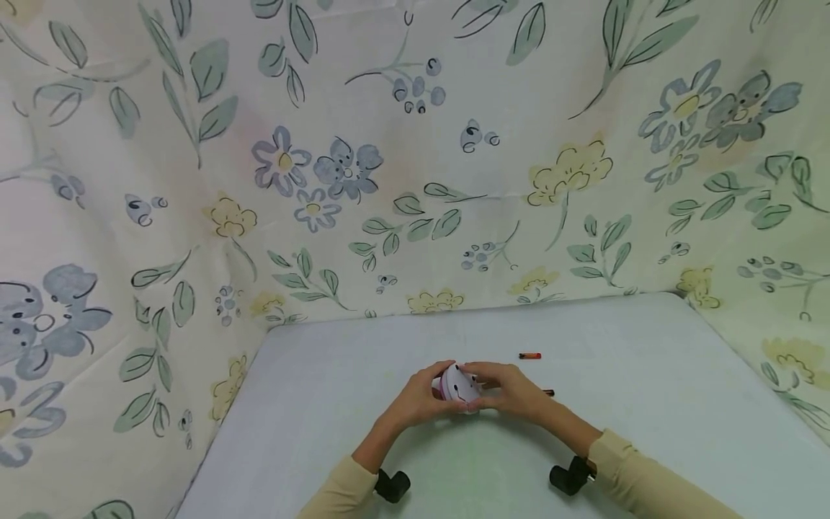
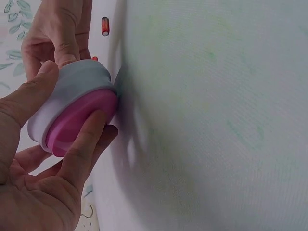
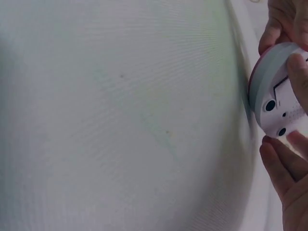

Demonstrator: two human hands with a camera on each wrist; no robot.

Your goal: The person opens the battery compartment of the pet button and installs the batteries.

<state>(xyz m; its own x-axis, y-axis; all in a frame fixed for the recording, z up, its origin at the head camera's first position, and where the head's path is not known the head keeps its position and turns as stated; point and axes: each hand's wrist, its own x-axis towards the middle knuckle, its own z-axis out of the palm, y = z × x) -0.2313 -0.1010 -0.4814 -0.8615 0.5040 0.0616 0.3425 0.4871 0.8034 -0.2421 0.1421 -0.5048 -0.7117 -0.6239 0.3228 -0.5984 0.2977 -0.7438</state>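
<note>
Both hands grip a round white device [image 1: 457, 389] just above the table. Its back faces right in the head view. In the left wrist view a pink disc [image 2: 65, 132] forms its front face. The right wrist view shows dark round feet [image 3: 270, 105] and a black outline on the white back [image 3: 284, 101]. My left hand [image 1: 418, 398] spans it from the left, a finger lying across the pink disc. From the right, my right hand [image 1: 512, 391] holds the rim and back, its fingertips at the edge.
An orange and black battery [image 1: 529, 355] lies on the white table [image 1: 337, 389] beyond the right hand. A second battery [image 1: 548, 393] is partly hidden behind that hand. A floral cloth [image 1: 415, 166] hangs behind the table and along both sides. Black wrist cameras [image 1: 393, 486] sit at both cuffs.
</note>
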